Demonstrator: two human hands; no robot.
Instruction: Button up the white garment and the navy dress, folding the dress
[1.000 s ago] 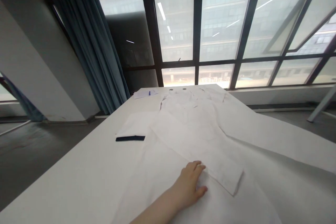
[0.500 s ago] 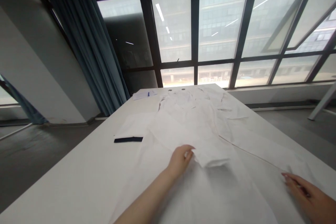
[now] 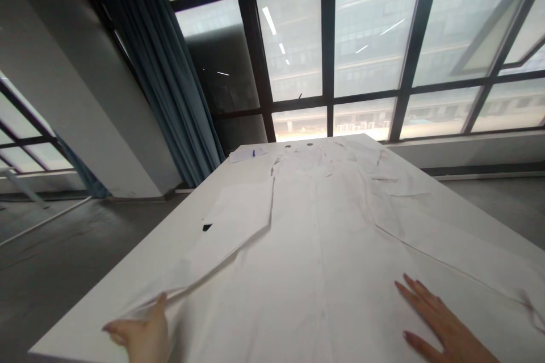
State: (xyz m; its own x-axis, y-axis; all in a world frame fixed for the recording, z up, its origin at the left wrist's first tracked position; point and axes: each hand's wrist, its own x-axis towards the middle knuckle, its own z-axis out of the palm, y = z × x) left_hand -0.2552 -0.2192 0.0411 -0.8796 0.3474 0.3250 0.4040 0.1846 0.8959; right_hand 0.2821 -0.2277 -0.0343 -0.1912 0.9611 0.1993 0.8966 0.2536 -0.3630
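A long white garment (image 3: 298,238) lies spread on the white table (image 3: 85,317), its collar end far from me and its sleeves reaching out to both sides. My left hand (image 3: 147,332), at the lower left, pinches the end of the left sleeve (image 3: 238,221), thumb and fingers on the cloth. My right hand (image 3: 438,317) rests on the garment's lower right part with its fingers spread, holding nothing. Beyond it runs the right sleeve (image 3: 460,249). A small dark corner of a black strip (image 3: 206,227) shows beside the left sleeve; the rest is hidden.
White papers with a blue pen (image 3: 254,153) lie at the table's far left corner. Two dark round spots (image 3: 310,144) mark the far edge. Beyond stand a blue curtain (image 3: 170,68) and large windows (image 3: 293,39). Grey floor borders both sides.
My left hand has moved from the middle to the lower left, drawing the sleeve outward over most of the black strip. My right hand has left the right sleeve, moved left and spread its fingers.
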